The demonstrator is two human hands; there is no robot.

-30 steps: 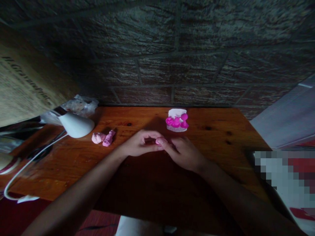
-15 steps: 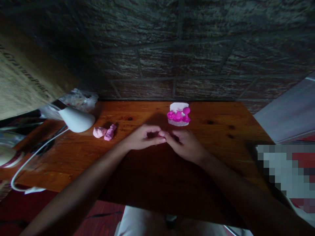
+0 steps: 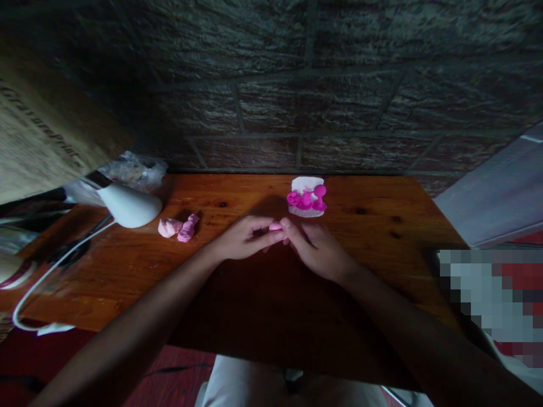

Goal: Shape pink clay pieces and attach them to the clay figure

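Between my fingertips, above the middle of the wooden table, is a small piece of pink modelling clay (image 3: 275, 225). My left hand (image 3: 245, 237) pinches it from the left, thumb towards me. My right hand (image 3: 316, 244) closes on it from the right, its thumb and fingers pressed against the piece. Just beyond my hands lies a white flat piece (image 3: 307, 182) carrying bright magenta clay shapes (image 3: 306, 199), one of them a spiral like a rose. To the left sit a pale pink clay lump (image 3: 169, 227) and a darker pink clay lump (image 3: 188, 228), side by side.
A white cone-shaped lamp base (image 3: 130, 207) with a white cable (image 3: 55, 272) stands on the left of the table (image 3: 360, 328). Behind it is a crumpled clear plastic bag (image 3: 139, 168). A printed brown shade or panel (image 3: 51, 130) overhangs the upper left. A stone-patterned wall (image 3: 263, 107) rises behind.
My fingers have shifted around the clay piece, hiding it half a second ago and showing its pink top now. The view has tilted down slightly since the first frame. The lumps stay put.
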